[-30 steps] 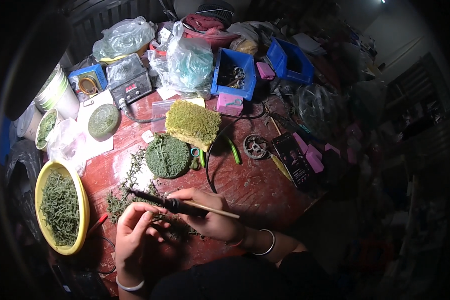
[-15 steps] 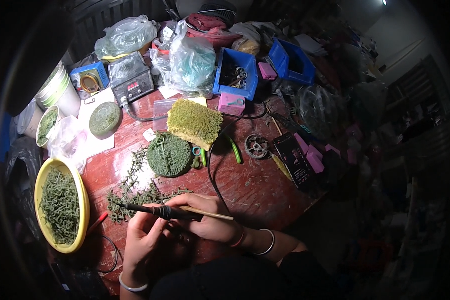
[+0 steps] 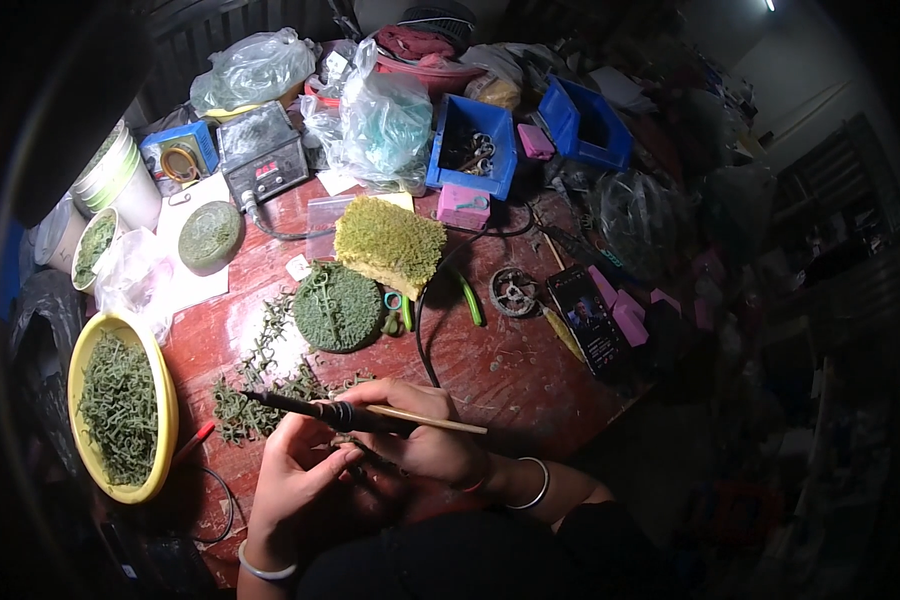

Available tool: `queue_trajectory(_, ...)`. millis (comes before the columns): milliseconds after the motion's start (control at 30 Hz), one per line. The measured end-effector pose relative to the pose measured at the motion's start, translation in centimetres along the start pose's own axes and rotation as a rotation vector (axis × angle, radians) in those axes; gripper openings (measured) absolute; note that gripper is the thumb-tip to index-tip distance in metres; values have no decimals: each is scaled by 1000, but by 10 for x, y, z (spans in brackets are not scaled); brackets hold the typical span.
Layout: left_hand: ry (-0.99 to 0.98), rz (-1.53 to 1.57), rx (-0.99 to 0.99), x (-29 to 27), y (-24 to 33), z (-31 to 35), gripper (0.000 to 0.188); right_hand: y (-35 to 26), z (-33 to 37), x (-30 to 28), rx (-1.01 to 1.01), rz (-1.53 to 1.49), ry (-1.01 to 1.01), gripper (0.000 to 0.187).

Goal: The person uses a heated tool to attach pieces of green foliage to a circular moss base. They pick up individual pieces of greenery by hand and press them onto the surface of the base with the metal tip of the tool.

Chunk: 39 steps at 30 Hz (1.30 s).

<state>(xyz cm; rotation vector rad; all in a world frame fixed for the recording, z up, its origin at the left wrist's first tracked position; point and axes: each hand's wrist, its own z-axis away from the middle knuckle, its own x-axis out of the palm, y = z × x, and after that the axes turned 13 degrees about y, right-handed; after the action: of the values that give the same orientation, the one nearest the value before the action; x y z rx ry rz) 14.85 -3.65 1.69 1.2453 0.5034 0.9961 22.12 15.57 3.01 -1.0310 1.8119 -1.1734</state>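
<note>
Item: a slim black pen-shaped tool with a tapering tip (image 3: 342,413), held above the near part of the table; long axis nearly level, tip pointing left and slightly away from the person, thick end in the right hand (image 3: 425,440). Beside it, a thin pale wooden stick (image 3: 432,419), slanting nearly parallel, its free end to the right.

Right hand: comes in from the right, wrist bent inward, fingers wrapped round tool and stick. Left hand (image 3: 295,468): rises from the near edge, thumb and forefinger pinched on a small dark-green piece (image 3: 347,440), partly hidden from where I stand.

Surroundings: scuffed red tabletop (image 3: 510,390); loose heap of knobbly, twig-like green pieces (image 3: 245,412), just beyond the left hand; oval yellow plastic basin (image 3: 166,440), filled with similar curled pieces; round green disc, grainy-surfaced (image 3: 355,318); porous yellow-green sponge block (image 3: 390,240), behind the disc; dark box with red display (image 3: 263,160), farther back.
</note>
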Motion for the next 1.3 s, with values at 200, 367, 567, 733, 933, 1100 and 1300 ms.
queue_trajectory(200, 22, 3, 29, -2, -3, 0, 45, 0, 0, 1, -12, -41, -5, 27)
queue_trajectory(367, 31, 54, -37, -7, -2, -1, 43, 4, 1, 5, -33, -56, 44, 28)
queue_trajectory(567, 4, 46, 55, -10, -5, -3, 39, 4, 2, 5, 12, -117, 60, 28)
queue_trajectory(733, 45, 141, 119, -11, -8, -4, 39, -2, 0, 4, 4, -82, 56, 26)
queue_trajectory(933, -12, 192, 114, 1, 2, -4, 51, -4, -2, 0, -8, -63, 64, 24)
queue_trajectory(1100, 25, 159, 92, 1, 2, -3, 54, -5, -2, 3, -23, -76, 49, 25)
queue_trajectory(1300, -23, 214, 85, -2, 1, -2, 53, -8, -1, 5, 50, 30, 111, 25)
